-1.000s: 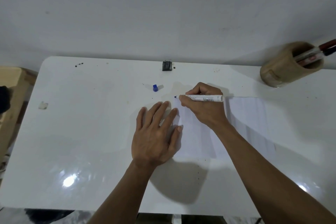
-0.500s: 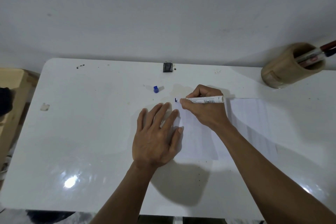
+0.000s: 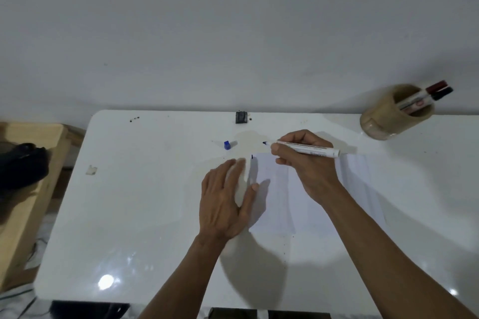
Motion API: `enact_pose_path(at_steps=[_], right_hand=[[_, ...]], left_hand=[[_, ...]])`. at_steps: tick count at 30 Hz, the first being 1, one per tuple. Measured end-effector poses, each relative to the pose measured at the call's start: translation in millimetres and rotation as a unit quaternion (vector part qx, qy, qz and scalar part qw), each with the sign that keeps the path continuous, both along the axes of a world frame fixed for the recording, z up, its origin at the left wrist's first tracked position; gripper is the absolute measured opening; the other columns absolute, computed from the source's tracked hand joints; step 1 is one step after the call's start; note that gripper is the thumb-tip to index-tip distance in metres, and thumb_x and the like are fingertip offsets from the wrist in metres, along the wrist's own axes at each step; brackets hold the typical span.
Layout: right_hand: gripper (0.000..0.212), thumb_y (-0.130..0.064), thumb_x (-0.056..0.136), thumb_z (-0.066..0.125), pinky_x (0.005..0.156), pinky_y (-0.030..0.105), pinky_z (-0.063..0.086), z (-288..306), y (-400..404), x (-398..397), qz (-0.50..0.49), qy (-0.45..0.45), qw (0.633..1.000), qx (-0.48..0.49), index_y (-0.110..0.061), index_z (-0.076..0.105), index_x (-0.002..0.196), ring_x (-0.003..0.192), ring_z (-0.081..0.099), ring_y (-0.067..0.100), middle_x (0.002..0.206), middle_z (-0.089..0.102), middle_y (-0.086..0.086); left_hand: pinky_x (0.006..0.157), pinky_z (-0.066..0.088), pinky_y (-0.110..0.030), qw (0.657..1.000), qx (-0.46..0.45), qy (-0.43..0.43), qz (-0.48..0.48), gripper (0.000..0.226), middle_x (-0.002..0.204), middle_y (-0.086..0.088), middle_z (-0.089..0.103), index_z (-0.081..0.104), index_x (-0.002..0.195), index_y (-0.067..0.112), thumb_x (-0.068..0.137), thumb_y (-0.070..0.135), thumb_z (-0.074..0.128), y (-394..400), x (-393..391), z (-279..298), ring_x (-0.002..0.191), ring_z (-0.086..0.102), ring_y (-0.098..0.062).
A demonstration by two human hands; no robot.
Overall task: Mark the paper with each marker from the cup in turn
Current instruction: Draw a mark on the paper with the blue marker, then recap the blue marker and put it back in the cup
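Observation:
A white sheet of paper (image 3: 285, 202) lies on the white table (image 3: 145, 202), with a short blue mark (image 3: 252, 156) at its far left corner. My right hand (image 3: 305, 166) grips an uncapped blue marker (image 3: 311, 150), its tip lifted just off the paper and pointing left. My left hand (image 3: 225, 197) rests flat, fingers apart, on the paper's left edge. The blue cap (image 3: 227, 145) lies on the table to the left of the marker tip. A tan cup (image 3: 394, 114) at the far right holds two more markers (image 3: 427, 97), one with a red cap and one with a black cap.
A small black object (image 3: 241, 117) sits at the table's far edge against the wall. A scrap of tape (image 3: 91, 170) is stuck near the left edge. Beside the table on the left stands a wooden stool (image 3: 28, 189) with a dark object on it.
The marker tip drew a short blue stroke at the paper's corner, then my right hand lifted it up and away from the sheet. My left hand stayed flat on the paper.

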State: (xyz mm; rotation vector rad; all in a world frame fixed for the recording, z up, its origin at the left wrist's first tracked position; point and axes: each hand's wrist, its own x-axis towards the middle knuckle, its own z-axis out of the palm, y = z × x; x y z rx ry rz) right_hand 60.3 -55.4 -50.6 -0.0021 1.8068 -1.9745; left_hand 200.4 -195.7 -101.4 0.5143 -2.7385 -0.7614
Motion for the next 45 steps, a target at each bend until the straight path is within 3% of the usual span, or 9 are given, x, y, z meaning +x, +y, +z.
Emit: enact_pose_path(at_steps=[4,10,13,15,17,21,25,28,45], right_hand=[[0.014,0.007,0.080,0.079,0.074,0.035,0.061,13.7,9.6,11.8,-0.002,-0.016,0.999,-0.031,-0.006,0.075,0.084,0.083,0.071,0.021,0.088,0.074,0.009],[0.015,0.006,0.081,0.078,0.069,0.035,0.060,23.7,19.1,30.5,-0.043,-0.024,0.999,-0.021,-0.008,0.073,0.081,0.080,0.075,0.027,0.087,0.075,0.019],[0.014,0.006,0.080,0.080,0.073,0.039,0.063,28.8,22.9,37.4,-0.048,-0.017,0.999,-0.014,-0.007,0.075,0.082,0.078,0.074,0.022,0.084,0.076,0.012],[0.015,0.006,0.079,0.081,0.077,0.042,0.063,34.9,23.6,42.5,-0.050,-0.010,0.999,-0.013,-0.009,0.076,0.083,0.078,0.074,0.021,0.083,0.078,0.009],[0.016,0.004,0.079,0.082,0.074,0.041,0.063,45.5,22.0,48.4,-0.058,0.005,0.998,-0.015,-0.011,0.077,0.083,0.079,0.076,0.026,0.083,0.079,0.011],[0.010,-0.001,0.082,0.081,0.065,0.033,0.061,71.4,15.0,64.8,-0.064,0.045,0.997,-0.024,-0.007,0.073,0.081,0.075,0.078,0.029,0.076,0.078,0.011],[0.008,-0.007,0.083,0.082,0.062,0.031,0.060,89.7,10.7,85.8,-0.063,0.076,0.995,-0.017,-0.006,0.074,0.081,0.073,0.078,0.031,0.075,0.079,0.011],[0.008,-0.008,0.083,0.081,0.060,0.029,0.061,96.6,10.6,101.0,-0.064,0.092,0.994,-0.009,-0.006,0.074,0.081,0.070,0.078,0.027,0.076,0.079,0.010],[0.010,-0.012,0.083,0.082,0.061,0.026,0.058,101.2,13.7,147.9,-0.095,0.054,0.994,-0.025,-0.006,0.074,0.082,0.069,0.078,0.026,0.073,0.078,0.011]], left_hand=[[0.105,0.037,-0.042,0.992,0.029,-0.020,0.119,0.045,0.132,-0.006,0.059,0.049,0.139,0.020,0.097,0.037,0.050,-16.5,-35.1,18.5,0.125,0.050,-0.027],[0.101,0.035,-0.040,0.987,0.007,-0.128,0.100,0.030,0.124,-0.004,0.067,0.063,0.124,0.017,0.098,0.029,0.053,-35.8,-64.2,19.9,0.122,0.050,-0.027],[0.098,0.039,-0.040,0.988,0.042,-0.099,0.114,0.023,0.114,-0.005,0.070,0.069,0.115,0.014,0.097,0.022,0.056,-34.4,-59.3,22.2,0.115,0.053,-0.028],[0.093,0.045,-0.036,0.979,0.137,-0.048,0.145,0.020,0.106,-0.005,0.072,0.071,0.111,0.014,0.094,0.019,0.062,-28.7,-52.9,34.7,0.103,0.059,-0.023],[0.086,0.049,-0.031,0.943,0.275,-0.005,0.187,0.016,0.096,0.000,0.073,0.073,0.105,0.018,0.090,0.021,0.068,-20.1,-44.5,53.2,0.089,0.064,-0.016],[0.079,0.054,-0.036,0.831,0.507,0.050,0.222,0.005,0.087,0.002,0.077,0.075,0.091,0.019,0.089,0.021,0.071,-4.8,-23.5,87.3,0.081,0.066,-0.015],[0.079,0.052,-0.035,0.757,0.622,0.064,0.189,0.017,0.091,0.002,0.075,0.076,0.096,0.013,0.094,0.024,0.063,4.5,0.3,108.0,0.086,0.063,-0.017],[0.081,0.049,-0.036,0.725,0.665,0.065,0.168,0.021,0.096,0.000,0.073,0.076,0.100,0.012,0.095,0.026,0.061,8.2,15.8,116.4,0.087,0.057,-0.018],[0.078,0.051,-0.037,0.781,0.618,0.046,0.074,0.020,0.079,0.003,0.070,0.079,0.088,0.017,0.095,0.025,0.062,16.7,53.2,136.5,0.083,0.056,-0.017]])
